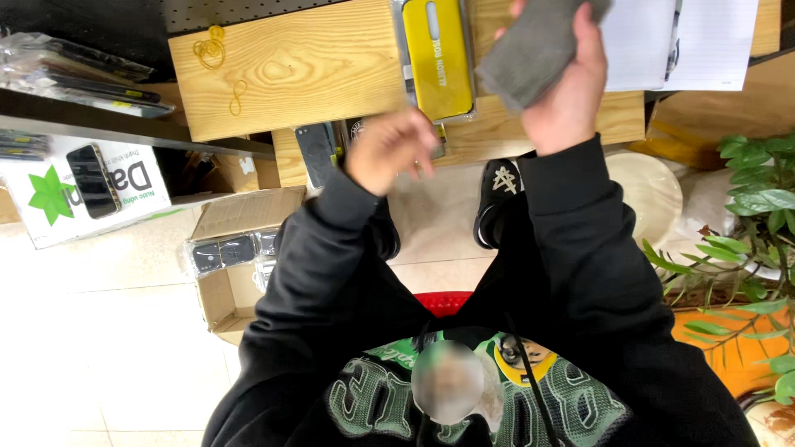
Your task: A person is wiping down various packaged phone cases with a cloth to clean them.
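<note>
My right hand (567, 91) is raised over the wooden table (306, 70) and grips a grey cloth (530, 50) folded around its fingers. Just left of the cloth a yellow phone case (437, 56) in clear packaging lies on the table. My left hand (387, 149) hovers at the table's near edge, blurred, fingers curled loosely with nothing seen in them. Both arms wear black sleeves.
Yellow rubber bands (211, 51) lie on the table's left part, white papers (679, 41) at the right. An open cardboard box (236, 265) with packaged items sits on the tiled floor to the left. A potted plant (749, 240) stands at right. Below me is a red stool (443, 302).
</note>
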